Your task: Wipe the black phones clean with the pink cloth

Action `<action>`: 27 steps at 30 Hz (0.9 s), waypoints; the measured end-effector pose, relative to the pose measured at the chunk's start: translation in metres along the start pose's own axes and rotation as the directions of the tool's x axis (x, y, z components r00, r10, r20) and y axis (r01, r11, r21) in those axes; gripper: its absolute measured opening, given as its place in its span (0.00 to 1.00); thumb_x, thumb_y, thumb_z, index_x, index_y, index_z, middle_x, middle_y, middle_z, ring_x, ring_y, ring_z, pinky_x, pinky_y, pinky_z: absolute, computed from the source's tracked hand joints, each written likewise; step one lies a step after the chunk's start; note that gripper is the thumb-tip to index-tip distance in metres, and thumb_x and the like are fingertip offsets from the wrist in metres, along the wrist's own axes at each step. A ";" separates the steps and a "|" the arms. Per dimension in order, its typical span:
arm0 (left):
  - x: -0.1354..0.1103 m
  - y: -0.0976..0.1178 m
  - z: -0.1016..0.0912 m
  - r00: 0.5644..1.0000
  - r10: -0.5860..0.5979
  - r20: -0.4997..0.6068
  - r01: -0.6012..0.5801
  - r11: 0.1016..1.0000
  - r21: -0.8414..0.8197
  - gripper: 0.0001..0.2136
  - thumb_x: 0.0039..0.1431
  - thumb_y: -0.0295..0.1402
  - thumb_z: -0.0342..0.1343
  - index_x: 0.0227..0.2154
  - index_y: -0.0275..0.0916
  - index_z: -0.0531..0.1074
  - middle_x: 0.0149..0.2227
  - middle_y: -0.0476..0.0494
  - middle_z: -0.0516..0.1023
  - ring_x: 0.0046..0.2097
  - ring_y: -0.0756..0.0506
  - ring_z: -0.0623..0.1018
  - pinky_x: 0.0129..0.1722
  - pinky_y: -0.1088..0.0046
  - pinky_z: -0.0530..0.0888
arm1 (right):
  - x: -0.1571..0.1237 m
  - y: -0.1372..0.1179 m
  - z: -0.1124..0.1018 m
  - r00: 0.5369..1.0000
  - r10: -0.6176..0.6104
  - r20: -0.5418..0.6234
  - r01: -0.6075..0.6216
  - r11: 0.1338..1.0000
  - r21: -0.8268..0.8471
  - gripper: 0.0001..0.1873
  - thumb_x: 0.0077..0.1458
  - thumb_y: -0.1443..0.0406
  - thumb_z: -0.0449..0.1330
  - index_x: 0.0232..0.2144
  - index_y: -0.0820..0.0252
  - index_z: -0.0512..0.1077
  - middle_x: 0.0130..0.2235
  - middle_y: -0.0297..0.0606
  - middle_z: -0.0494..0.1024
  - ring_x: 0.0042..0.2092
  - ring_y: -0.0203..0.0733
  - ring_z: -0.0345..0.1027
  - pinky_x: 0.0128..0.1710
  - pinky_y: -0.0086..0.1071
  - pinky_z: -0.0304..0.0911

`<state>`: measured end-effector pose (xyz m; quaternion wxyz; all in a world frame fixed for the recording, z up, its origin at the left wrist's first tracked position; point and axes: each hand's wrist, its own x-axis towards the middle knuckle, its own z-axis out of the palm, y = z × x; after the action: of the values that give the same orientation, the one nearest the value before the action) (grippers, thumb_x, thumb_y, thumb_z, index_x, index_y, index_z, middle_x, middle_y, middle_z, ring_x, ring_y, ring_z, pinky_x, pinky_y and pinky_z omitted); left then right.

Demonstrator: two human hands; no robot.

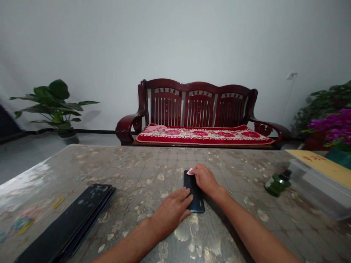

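Observation:
A dark smartphone [195, 193] lies with its back up on the patterned table. My left hand [172, 206] rests on the phone's left side, fingers spread flat over its edge and the thumb near its bottom end. At the far end, my right hand [204, 179] is closed, pinching a small pale pink piece of cloth or pad [189, 171] against the phone's upper left corner. The pink piece is partly hidden under the fingers. Part of the phone's right side is covered by my right hand.
A black wallet-like case [68, 219] lies to the left, near a yellow clip-like item [58, 202] and blurred coloured bands [24, 221]. On the right stand a green bottle [277, 183] and a clear plastic box [318, 190] with a yellow lid [323, 162]. Beyond the table is a wooden bench [197, 109].

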<state>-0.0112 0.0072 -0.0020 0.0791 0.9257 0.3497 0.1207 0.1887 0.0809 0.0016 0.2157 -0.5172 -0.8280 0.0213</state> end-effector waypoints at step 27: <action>-0.002 -0.003 0.000 1.000 -0.006 -0.001 0.006 0.999 0.041 0.21 0.61 0.31 0.62 0.57 0.40 0.70 0.61 0.36 0.72 0.61 0.37 0.72 0.61 0.57 0.71 | -0.005 0.014 0.002 0.999 -0.029 -0.044 0.032 0.997 0.067 0.20 0.59 0.77 0.52 0.38 0.56 0.82 0.35 0.40 0.76 0.41 0.43 0.67 0.43 0.32 0.61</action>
<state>-0.0149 0.0081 -0.0032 0.0602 0.9261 0.3547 0.1138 0.2013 0.0833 -0.0049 0.2511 -0.4974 -0.8297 0.0350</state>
